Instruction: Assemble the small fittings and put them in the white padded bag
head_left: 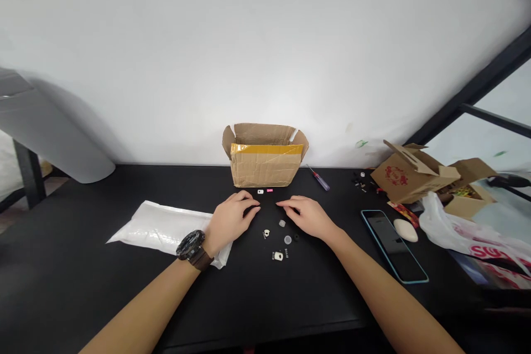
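Observation:
My left hand (233, 221), with a black watch (191, 245) on its wrist, is over the black table with fingers stretched forward and thumb slightly apart from them. Opposite it, my right hand (309, 215) rests with its index finger pointing left and the thumb just below. I see nothing held in either hand. Beyond the fingertips lie a small white piece (260, 191) and a pink piece (269, 190). Nearer to me are a translucent piece (282, 223), a round translucent disc (287, 240), an off-white part (266, 233) and another white part (278, 256) between rows of tiny pieces.
An open cardboard box (266, 166) stands against the wall. A white padded mailer (161, 227) lies partly under my left wrist. Rightward are a screwdriver (319, 178), a phone (393, 246), a white mouse-like object (405, 230), a carton (415, 174) and a plastic bag (464, 229).

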`<state>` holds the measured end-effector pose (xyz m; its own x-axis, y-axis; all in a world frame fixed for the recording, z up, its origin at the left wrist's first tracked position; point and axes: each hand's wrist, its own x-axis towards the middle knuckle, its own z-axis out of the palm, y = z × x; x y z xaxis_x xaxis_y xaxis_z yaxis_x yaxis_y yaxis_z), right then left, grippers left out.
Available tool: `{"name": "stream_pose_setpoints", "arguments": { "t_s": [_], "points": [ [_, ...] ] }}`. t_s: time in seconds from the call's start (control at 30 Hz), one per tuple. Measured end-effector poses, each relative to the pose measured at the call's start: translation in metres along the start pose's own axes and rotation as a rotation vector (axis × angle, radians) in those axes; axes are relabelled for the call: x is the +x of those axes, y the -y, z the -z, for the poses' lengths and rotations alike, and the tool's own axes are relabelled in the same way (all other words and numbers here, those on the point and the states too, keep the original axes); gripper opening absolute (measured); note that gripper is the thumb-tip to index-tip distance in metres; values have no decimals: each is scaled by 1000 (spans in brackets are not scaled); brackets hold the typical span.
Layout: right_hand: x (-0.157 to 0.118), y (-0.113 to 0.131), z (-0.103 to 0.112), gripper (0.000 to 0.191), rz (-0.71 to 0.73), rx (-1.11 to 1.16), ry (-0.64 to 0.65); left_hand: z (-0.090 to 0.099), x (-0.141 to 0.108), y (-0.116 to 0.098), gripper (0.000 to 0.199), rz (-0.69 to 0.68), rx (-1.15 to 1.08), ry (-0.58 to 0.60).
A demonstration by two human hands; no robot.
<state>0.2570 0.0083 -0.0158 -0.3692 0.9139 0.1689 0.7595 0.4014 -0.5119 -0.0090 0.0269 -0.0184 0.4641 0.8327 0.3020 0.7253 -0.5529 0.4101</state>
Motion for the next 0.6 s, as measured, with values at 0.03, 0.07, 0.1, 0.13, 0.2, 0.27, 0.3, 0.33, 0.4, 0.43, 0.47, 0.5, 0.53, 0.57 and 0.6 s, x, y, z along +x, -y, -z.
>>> {"name": "stream_pose_setpoints", "arguments": {
  "t_s": [0.03, 0.07, 0.1, 0.13, 0.2, 0.27, 0.3, 0.33, 0.4, 0.43, 0.47, 0.5, 0.53, 0.57, 0.6],
  "points": [
    [0, 1, 1, 33, 2, 16, 0, 0, 0, 0, 27, -2, 2, 2],
    [0, 2, 3, 32, 2, 36, 1, 0, 0, 0, 27, -1, 4, 4],
    [0, 3, 5, 30, -3, 57, 2, 1, 0, -1, 27, 0, 6, 6],
    [-1, 3, 8, 28, -13, 75, 3, 1, 0, -1, 27, 3, 6, 8],
    [-2, 4, 16, 24, -41, 107, 30, 2, 0, -1, 27, 8, 6, 10],
    [-3, 4, 24, 25, -55, 136, 109, 2, 0, -2, 27, 8, 3, 11],
    [-3, 4, 28, 27, -47, 143, 161, 2, 0, -2, 27, 7, 1, 12],
    [-4, 3, 31, 30, -30, 143, 210, 2, 0, -2, 27, 7, 0, 11],
    [-4, 2, 33, 33, 2, 134, 264, 2, 0, -2, 27, 5, -1, 9],
    [-4, 2, 33, 34, 4, 131, 272, 2, 0, -2, 27, 3, -1, 7],
    [-4, 2, 31, 34, -8, 133, 268, 2, -1, -2, 27, 1, -2, 6],
    [-3, 2, 28, 35, -30, 136, 249, 2, -1, -1, 28, 0, -2, 6],
    [-3, 2, 24, 35, -56, 136, 217, 2, -1, -1, 28, -2, -1, 7],
    [-2, 2, 20, 35, -83, 129, 173, 2, 0, -1, 28, -2, 0, 9],
    [-1, 3, 16, 35, -105, 116, 120, 1, 0, -1, 28, -2, 2, 12]
  ]
}}
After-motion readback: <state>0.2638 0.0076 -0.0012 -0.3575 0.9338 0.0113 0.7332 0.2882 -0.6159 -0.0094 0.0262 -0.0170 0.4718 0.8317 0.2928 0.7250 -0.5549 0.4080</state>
